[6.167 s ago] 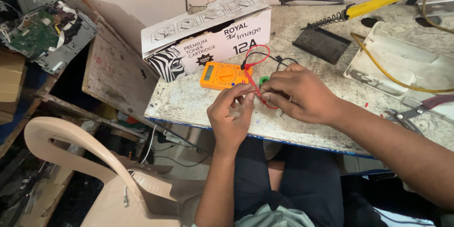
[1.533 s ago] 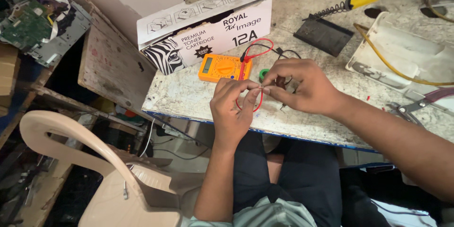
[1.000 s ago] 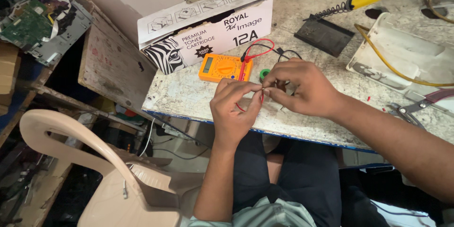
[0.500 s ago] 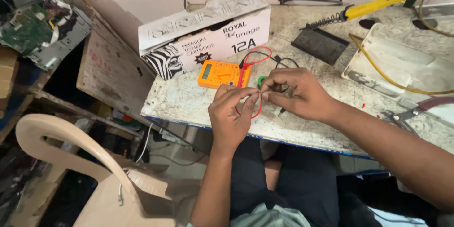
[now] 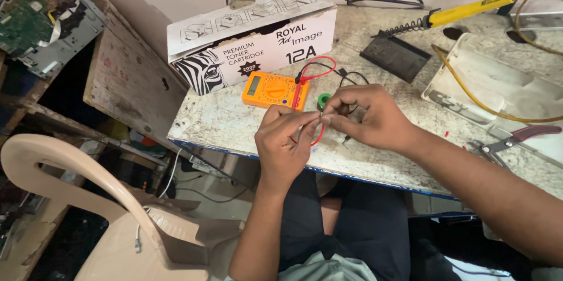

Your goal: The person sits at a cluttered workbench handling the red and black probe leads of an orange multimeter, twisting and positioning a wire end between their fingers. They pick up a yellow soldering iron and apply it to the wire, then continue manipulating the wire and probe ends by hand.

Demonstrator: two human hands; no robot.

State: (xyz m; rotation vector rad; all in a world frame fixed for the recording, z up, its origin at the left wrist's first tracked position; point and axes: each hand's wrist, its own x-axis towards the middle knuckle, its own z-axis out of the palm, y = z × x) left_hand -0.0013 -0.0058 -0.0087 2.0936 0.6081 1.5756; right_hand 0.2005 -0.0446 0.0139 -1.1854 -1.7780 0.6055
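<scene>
A white box (image 5: 252, 35) stands behind the orange meter (image 5: 274, 90). Just in front of the meter, left hand (image 5: 284, 146) and right hand (image 5: 366, 117) meet, fingertips pinching a thin wire (image 5: 319, 118) between them.

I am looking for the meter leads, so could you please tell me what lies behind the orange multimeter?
Behind the orange multimeter stands a white cardboard box against the wall. The red lead loops to its right; the lead tips are hidden by the hands.

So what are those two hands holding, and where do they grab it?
Left hand and right hand pinch something tiny between their fingertips, near the red lead. It's too small to tell what it is, or which part they grip.
</scene>
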